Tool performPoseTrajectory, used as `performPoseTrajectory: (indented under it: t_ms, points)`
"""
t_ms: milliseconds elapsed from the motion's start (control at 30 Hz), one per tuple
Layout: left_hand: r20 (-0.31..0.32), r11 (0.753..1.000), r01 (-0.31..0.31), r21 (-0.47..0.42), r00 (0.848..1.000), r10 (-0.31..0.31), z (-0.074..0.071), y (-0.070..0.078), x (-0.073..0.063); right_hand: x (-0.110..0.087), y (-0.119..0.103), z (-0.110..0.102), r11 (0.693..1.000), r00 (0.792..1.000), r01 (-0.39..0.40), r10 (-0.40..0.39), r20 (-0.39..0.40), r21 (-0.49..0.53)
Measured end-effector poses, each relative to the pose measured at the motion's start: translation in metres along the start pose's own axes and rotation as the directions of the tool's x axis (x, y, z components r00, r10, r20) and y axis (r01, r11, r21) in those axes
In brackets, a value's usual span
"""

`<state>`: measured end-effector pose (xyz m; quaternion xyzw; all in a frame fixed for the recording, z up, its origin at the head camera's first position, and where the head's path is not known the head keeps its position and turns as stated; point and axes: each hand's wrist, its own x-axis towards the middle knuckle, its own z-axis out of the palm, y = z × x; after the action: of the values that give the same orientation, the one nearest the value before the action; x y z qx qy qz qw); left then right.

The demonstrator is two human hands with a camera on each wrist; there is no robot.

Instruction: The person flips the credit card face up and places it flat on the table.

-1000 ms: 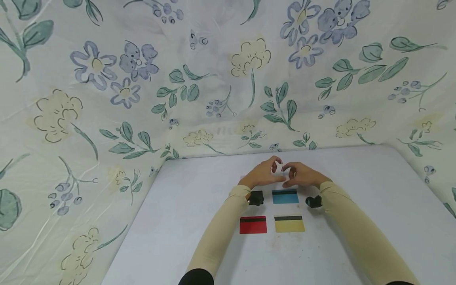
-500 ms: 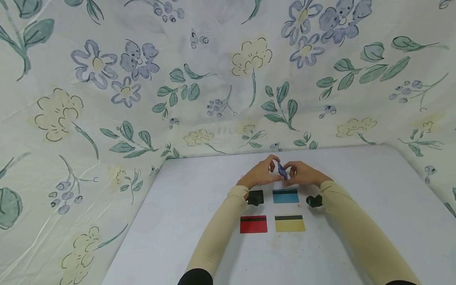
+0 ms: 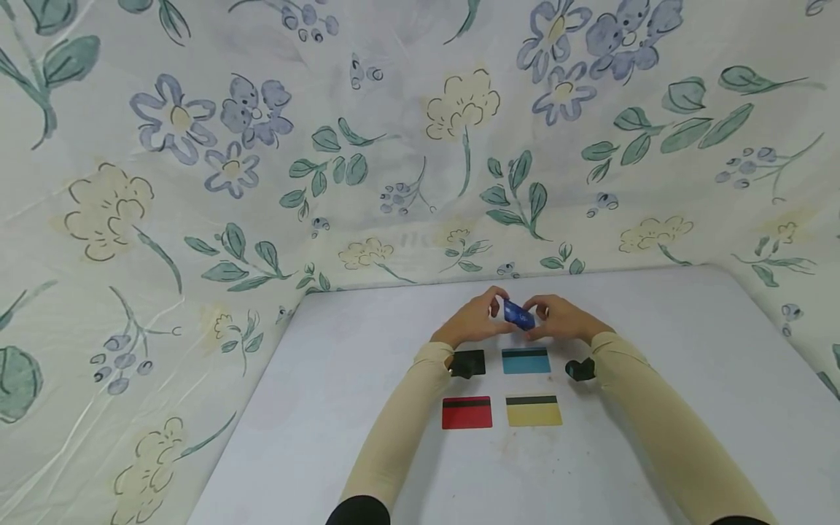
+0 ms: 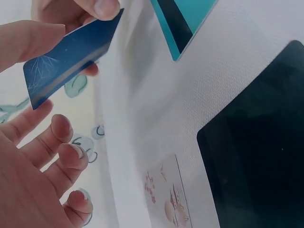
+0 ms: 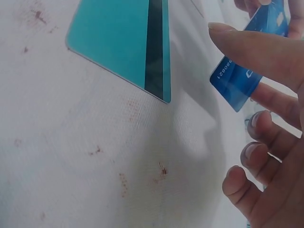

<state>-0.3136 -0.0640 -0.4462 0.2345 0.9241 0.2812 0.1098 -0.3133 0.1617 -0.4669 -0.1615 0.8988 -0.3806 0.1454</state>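
Both hands meet above the far part of the table (image 3: 341,408), the left hand (image 3: 474,319) and the right hand (image 3: 558,319) each pinching an end of a dark blue card (image 3: 518,315) between curled fingers (image 4: 61,128) — lifted, tilted, just beyond the teal card (image 3: 526,361) — with red card (image 3: 467,413) and yellow card (image 3: 534,410) lying nearer.

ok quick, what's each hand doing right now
Left hand: pinching the dark blue card at one end.
Right hand: pinching the same card at the other end.
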Motion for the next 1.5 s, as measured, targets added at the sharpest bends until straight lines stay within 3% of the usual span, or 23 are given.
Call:
performPoseTrajectory:
  t_ms: [300,1033,1500]
  points:
    - [0.012,0.998,0.044,0.038,0.999,-0.044,0.000,-0.004,0.000,-0.001,0.001,-0.001,1.000,1.000,-0.011,0.011,-0.008,-0.011]
    - [0.020,0.995,0.069,0.072,0.997,-0.071,-0.001,-0.010,-0.003,0.000,0.003,0.000,1.000,1.000,-0.025,0.025,-0.013,-0.018]
    - [0.006,0.978,0.064,0.200,0.998,-0.067,0.006,-0.014,-0.001,0.000,0.001,0.000,0.996,1.000,0.005,-0.005,0.000,-0.091]
